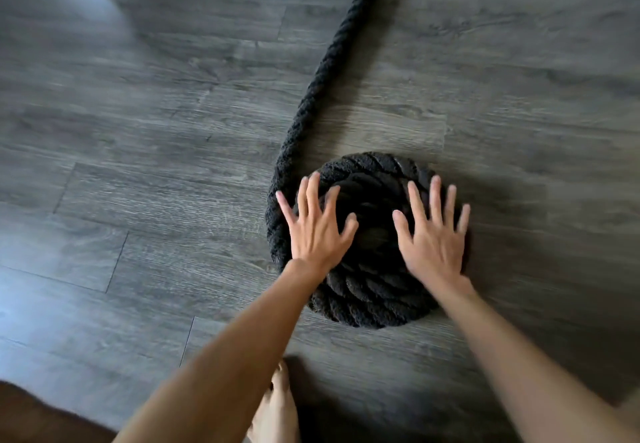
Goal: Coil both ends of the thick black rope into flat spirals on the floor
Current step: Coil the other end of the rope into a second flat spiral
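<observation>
A thick black rope lies wound into a flat spiral (369,290) on the grey wood floor, a few turns wide. Its free length (332,61) leaves the spiral's left side and runs up and right out of the top of the frame. My left hand (317,226) rests flat on the left part of the spiral with fingers spread and straight. On the right part lies my right hand (431,233), also flat with fingers spread. The rope's other end is out of view.
The grey plank floor (138,165) stretches all round the spiral. My bare foot (275,408) stands just below the coil, near the bottom edge. A dark brown patch (34,415) shows at the bottom left corner.
</observation>
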